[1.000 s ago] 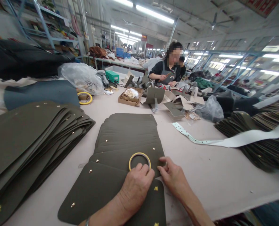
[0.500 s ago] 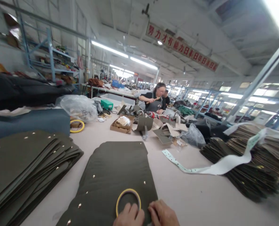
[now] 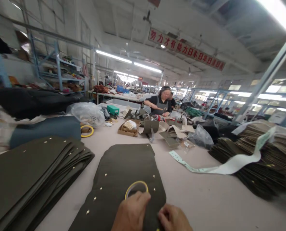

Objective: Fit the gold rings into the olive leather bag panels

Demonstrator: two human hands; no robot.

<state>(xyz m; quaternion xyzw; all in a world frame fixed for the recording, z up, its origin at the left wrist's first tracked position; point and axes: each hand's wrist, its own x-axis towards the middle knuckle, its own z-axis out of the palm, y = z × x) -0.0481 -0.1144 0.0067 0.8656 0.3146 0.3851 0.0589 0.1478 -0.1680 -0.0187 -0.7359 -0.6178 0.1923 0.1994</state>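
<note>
A dark olive fabric panel point(image 3: 126, 163) with small metal rivets lies flat in front of me. Over it, my left hand point(image 3: 132, 210) is closed on a yellow-edged roll of tape point(image 3: 126, 193), whose upper rim shows beyond the fingers. My right hand point(image 3: 174, 218) is at the panel's right edge with its fingers curled and pressed together. What lies between those fingertips is hidden. To the left is a fanned stack of similar olive panels point(image 3: 44, 170), also set with rivets.
Another yellow tape roll point(image 3: 87, 135) and a cardboard box point(image 3: 128, 132) of small parts sit farther back. A white strip with holes point(image 3: 220, 169) trails from stacked dark pieces point(image 3: 254, 179) at right. Across the table point(image 3: 201, 199), a person point(image 3: 159, 104) holds a hammer-like tool.
My left hand has lifted and turned, tilting the tape roll up and slightly away. My right hand remains near the panel's edge. The view has shifted a little to the left.
</note>
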